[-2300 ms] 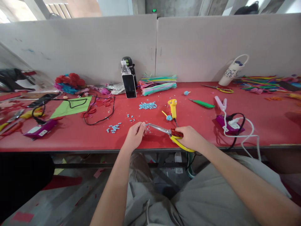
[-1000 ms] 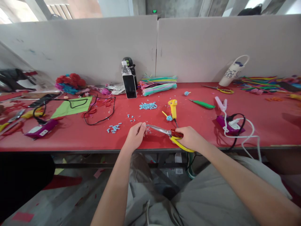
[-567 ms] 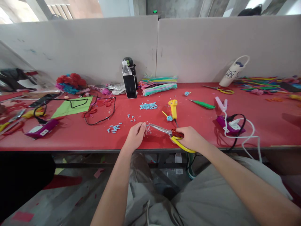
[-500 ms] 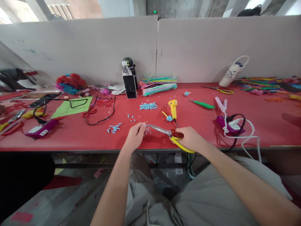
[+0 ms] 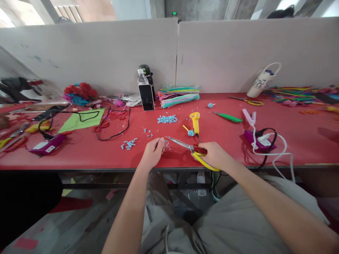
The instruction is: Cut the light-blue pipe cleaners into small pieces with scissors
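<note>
Your right hand (image 5: 213, 155) grips the scissors (image 5: 191, 147) by the handles, tips just beside your left hand (image 5: 153, 151), which seems to pinch a tiny blue piece (image 5: 166, 141) over the worktop (image 5: 100, 155). Piece looks light, soft: hold one end. Scissors look stiff; handles only.

This is a craft workshop: a long red surface (image 5: 79, 153) against a pale partition (image 5: 92, 53), strewn with scissors (image 5: 191, 148), a glue gun (image 5: 195, 123), pipe cleaners (image 5: 180, 100) and snipped blue bits (image 5: 166, 119). Scraps (image 5: 25, 243) litter the floor (image 5: 71, 225) (offcuts, mostly pink and red), and bare concrete (image 5: 201, 8) shows beyond.
</note>
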A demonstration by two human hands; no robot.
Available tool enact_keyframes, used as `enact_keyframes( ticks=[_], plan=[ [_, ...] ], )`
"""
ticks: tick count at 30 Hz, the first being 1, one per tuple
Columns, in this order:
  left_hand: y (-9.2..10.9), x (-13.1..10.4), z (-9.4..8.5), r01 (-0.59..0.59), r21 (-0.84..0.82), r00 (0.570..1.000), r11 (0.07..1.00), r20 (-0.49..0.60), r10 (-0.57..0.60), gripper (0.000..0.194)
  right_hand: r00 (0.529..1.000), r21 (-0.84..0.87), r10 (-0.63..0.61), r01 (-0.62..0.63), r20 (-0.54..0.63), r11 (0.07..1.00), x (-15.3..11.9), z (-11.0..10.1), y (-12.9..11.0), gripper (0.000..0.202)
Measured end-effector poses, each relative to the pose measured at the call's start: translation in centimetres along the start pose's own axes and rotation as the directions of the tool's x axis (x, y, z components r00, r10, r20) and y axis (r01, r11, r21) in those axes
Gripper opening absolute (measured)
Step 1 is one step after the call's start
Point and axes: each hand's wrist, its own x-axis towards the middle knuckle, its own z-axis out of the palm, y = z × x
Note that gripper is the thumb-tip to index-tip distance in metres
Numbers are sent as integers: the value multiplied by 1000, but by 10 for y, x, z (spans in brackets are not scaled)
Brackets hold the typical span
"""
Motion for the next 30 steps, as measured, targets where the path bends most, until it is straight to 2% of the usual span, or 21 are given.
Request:
enact_keyframes(
  ticks=[30],
  plan=[
    [-2, 1, 0, -1, 8, 1000, 1000, 11, 1, 43, 1000, -20, -8, 9, 23, 1000, 2, 0, 0, 28]
  ],
)
